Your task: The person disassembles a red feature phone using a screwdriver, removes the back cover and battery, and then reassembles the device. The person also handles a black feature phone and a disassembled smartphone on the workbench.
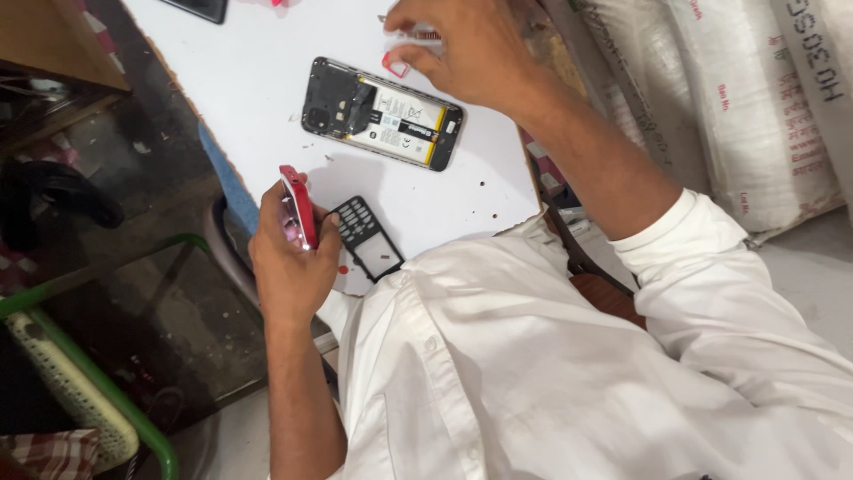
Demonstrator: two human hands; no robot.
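Observation:
My left hand grips a slim red phone housing, held on edge at the near edge of the white table. Just to its right a black keypad front cover lies flat on the table. Farther back lies a smartphone with its back removed, its battery and camera module exposed. My right hand reaches over the far side of that phone, fingers curled down and pinched together beside a small red piece. Whether those fingers hold anything is hidden.
White woven sacks are stacked to the right. A dark device lies at the table's far left corner. A green metal frame and a wooden shelf stand on the left. Small specks are scattered over the tabletop.

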